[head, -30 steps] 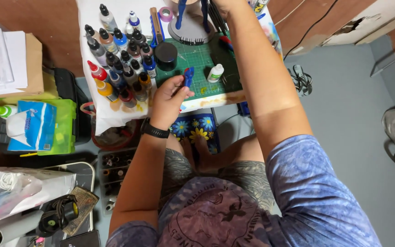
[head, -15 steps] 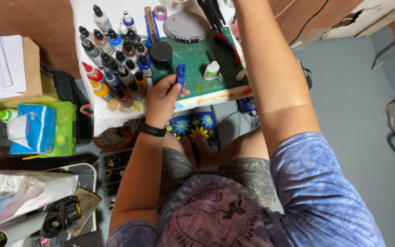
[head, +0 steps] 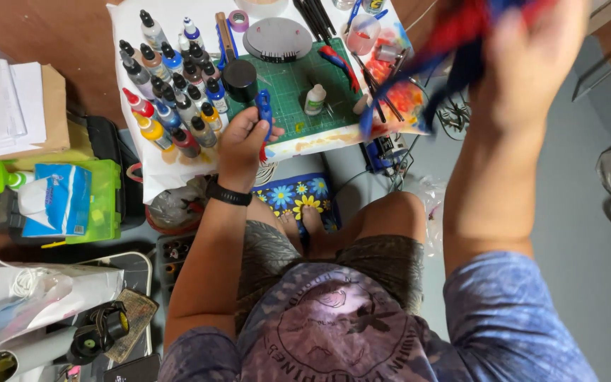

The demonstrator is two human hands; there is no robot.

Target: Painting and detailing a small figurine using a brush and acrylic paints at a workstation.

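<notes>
Fingers of left hand (head: 240,143) grip blue tool (head: 265,111); paint bottles (head: 167,92) beside.

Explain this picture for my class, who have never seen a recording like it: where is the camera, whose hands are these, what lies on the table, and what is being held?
The camera sits on a person's head and looks straight down, so you see their own arms and lap. The left hand grips a blue tool at the edge of a green cutting mat. The right hand, raised close to the camera and blurred, holds a red and blue object I cannot identify. On the small table stand rows of paint bottles beside the mat.
</notes>
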